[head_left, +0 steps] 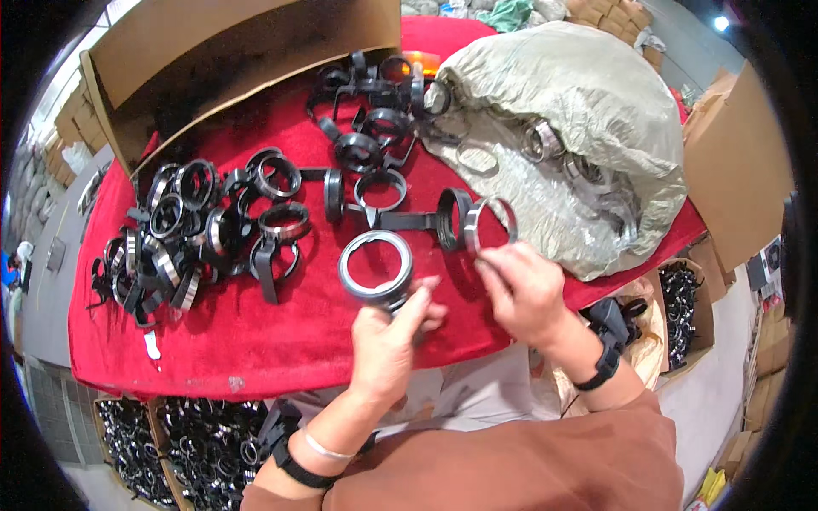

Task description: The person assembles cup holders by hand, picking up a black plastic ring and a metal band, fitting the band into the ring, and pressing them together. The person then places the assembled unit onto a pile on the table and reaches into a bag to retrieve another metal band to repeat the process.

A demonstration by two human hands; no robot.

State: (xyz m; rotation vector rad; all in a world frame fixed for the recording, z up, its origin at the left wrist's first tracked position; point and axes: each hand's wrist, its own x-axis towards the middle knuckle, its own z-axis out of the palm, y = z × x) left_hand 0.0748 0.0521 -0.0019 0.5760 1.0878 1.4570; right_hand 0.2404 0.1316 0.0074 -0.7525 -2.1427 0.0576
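My left hand [383, 347] is closed on the lower end of a black ring bracket [343, 266], its round opening lined with a silvery rim and turned upward. To the right, a thin silver metal ring [472, 230] stands on edge, pinched at its bottom by the thumb and fingers of my right hand [528, 294]. Just beyond my hands, a black bracket with a ring at its end [446, 228] lies on the red cloth, close beside the silver ring. Another ring bracket [380, 180] lies farther back.
A heap of ring brackets [198, 183] covers the left of the red cloth [281, 341], with more black brackets [358, 152] at the back. A grey-white sack [562, 85] holding metal rings lies at right. An opened cardboard box [256, 51] stands behind; filled boxes [155, 434] sit below.
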